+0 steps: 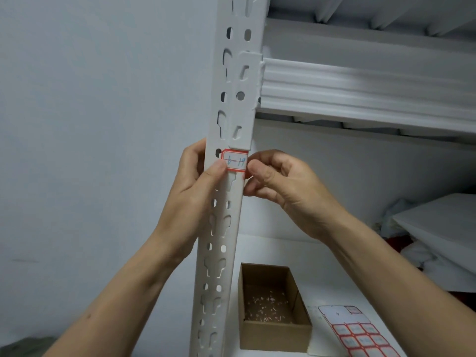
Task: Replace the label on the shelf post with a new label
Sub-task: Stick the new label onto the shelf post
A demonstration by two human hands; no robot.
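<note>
- Working the label (pixel 235 163): it is a red-bordered sticker with blue handwriting, stuck across the front of the white slotted shelf post (pixel 231 73), centre frame, just under the beam bracket.
- Left hand (pixel 198 186) grips the post. Its fingers are wrapped behind and its thumb (pixel 217 168) is pressed flat on the label's left end.
- Right hand (pixel 280 184) is curled, thumb and forefinger pinched together at the label's right end, where the label meets the post's corner edge. I cannot tell whether the paper is lifted there.
- Step, my read: either starting the peel of the old label or seating the new one. The frame doesn't settle which. The sticker lies flat and square, with no visible curl.
- Next move, if peeling: get a nail under the right corner and pull slowly leftward along the face, keeping the left thumb as anchor. If seating: rub down from centre to ends.
- Edges: the label spans a slot cutout, so the paper is unsupported there and likely to tear. The post corner is sharp sheet metal.
- Room: bare wall (pixel 90 124) on the left, open. The shelf beam (pixel 360 88) at upper right is above the right hand, not in the way.
- Supplies at lower right of frame: an open cardboard box (pixel 275 333) with paper scraps in it and a label sheet (pixel 360 336) just beside it, both well below the hands.
</note>
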